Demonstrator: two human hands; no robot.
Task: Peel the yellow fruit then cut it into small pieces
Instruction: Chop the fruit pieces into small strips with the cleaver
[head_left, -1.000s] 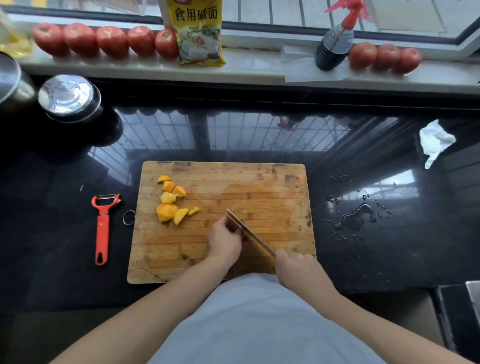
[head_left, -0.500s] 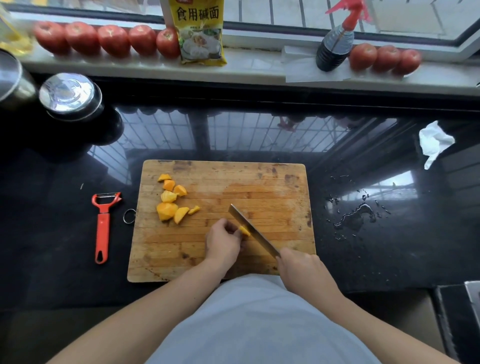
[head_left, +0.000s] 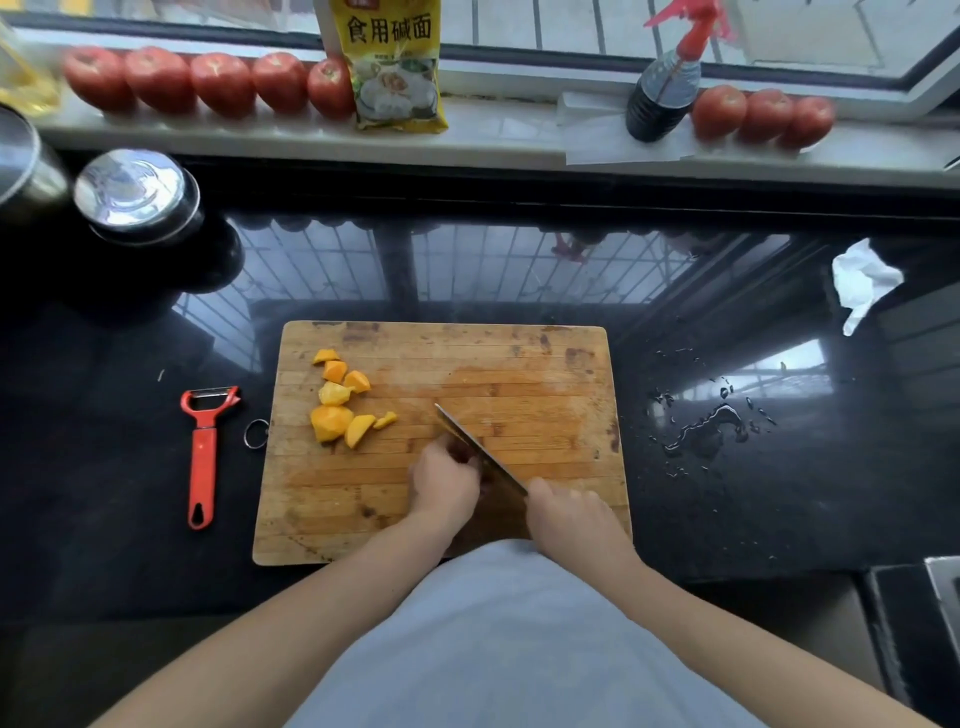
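Several cut yellow fruit pieces (head_left: 340, 402) lie on the left part of the wooden cutting board (head_left: 519, 374). My right hand (head_left: 566, 514) grips the handle of a knife (head_left: 475, 447) whose blade angles up-left across the board. My left hand (head_left: 441, 480) sits curled against the blade's left side at the board's near middle. Whatever fruit it holds is hidden under its fingers.
A red peeler (head_left: 203, 452) lies on the black counter left of the board. Water drops (head_left: 706, 426) and a crumpled tissue (head_left: 862, 280) are on the right. Metal pots (head_left: 132, 195) stand at back left. Tomatoes (head_left: 208, 83), a yellow packet (head_left: 392, 67) and a spray bottle (head_left: 662, 88) line the sill.
The knife blade has come down beside my left hand, and the small yellow piece that showed at my fingertips half a second ago is now hidden.
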